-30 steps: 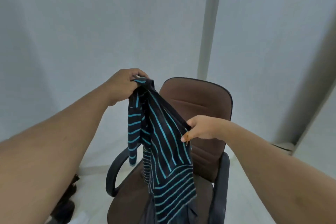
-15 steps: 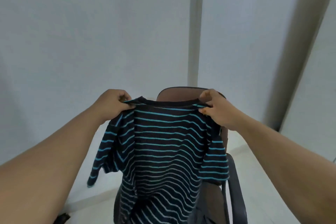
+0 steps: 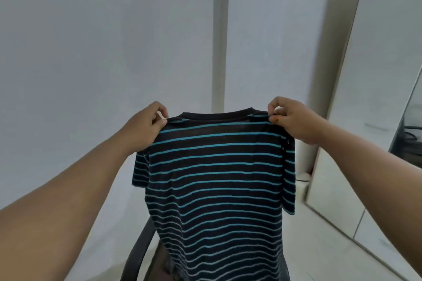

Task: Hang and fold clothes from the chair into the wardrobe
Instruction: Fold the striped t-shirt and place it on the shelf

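I have the striped shirt (image 3: pixel 214 180) held up over the chair (image 3: pixel 139 251), spread flat. My left hand (image 3: pixel 146 125) pinches one shoulder shut between thumb and fingers; my right hand (image 3: pixel 290 118) pinches the other the same way. I judge the task barely begun: this shirt isn't yet hung or folded, and no wardrobe is in sight, only a mirror (image 3: pixel 374 89).
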